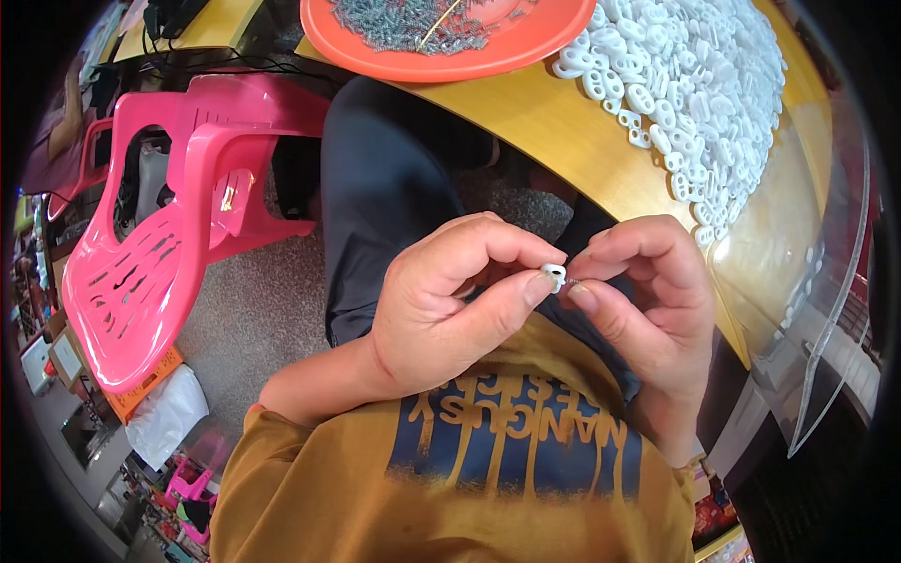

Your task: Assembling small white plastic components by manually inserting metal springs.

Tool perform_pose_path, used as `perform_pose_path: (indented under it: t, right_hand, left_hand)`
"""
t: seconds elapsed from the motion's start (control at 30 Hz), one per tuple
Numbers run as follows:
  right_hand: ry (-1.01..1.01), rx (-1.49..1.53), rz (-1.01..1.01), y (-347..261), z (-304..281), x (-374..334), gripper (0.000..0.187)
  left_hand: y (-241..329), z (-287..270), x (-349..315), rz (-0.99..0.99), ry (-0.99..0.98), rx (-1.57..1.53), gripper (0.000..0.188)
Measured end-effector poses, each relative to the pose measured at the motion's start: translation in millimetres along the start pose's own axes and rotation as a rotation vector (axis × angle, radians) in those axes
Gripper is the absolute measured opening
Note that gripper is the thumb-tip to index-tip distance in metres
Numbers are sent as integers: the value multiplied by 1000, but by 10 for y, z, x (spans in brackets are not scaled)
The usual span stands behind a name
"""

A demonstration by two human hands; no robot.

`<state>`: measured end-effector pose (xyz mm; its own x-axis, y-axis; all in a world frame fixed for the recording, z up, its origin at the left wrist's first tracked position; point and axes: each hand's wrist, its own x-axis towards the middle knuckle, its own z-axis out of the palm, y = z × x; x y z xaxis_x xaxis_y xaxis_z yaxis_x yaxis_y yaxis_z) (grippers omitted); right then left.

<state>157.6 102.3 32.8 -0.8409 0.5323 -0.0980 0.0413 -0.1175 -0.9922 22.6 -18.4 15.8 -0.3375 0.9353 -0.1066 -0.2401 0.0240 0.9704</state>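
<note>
Left hand (450,300) pinches one white cord-lock piece (553,273), glossy, rounded, dark-holed, at three o'clock from the head view's centre. Right hand (657,291) pinches what looks like one thin metal spring (572,281) just beside it. One red tray (441,68) at twelve holds loose springs (394,23), too many to count; uncountable white pieces (704,103) heap at two.

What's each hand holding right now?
Left hand: closed, pinching a small white plastic piece.
Right hand: closed, pinching what looks like a small metal spring.
</note>
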Motion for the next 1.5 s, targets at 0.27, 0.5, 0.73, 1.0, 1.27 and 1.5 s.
perform_pose_path:
  t: [0.27, 0.5, 0.73, 1.0, 1.27, 1.5]
  right_hand:
    - [-6, -68, -41, 0, -23, 27, 21]
    - [11, -155, -96, -3, -30, 35, 20]
    - [27, -191, -98, 22, -24, 41, 21]
    - [27, -433, -167, -36, 6, 33, 23]
    - [-81, -469, -166, -15, -28, 29, 18]
    - [125, -316, -82, 46, 100, -10, 18]
  left_hand:
    - [-50, 0, 35, 39, -37, 34, 15]
    - [-59, 2, 37, 27, -32, 30, 14]
    - [-50, 4, 38, -3, -14, 44, 13]
    - [-111, -34, 63, 178, -35, 251, 15]
    - [-92, -24, 48, 56, -81, 176, 13]
    - [-104, 18, 22, -245, -18, -301, 12]
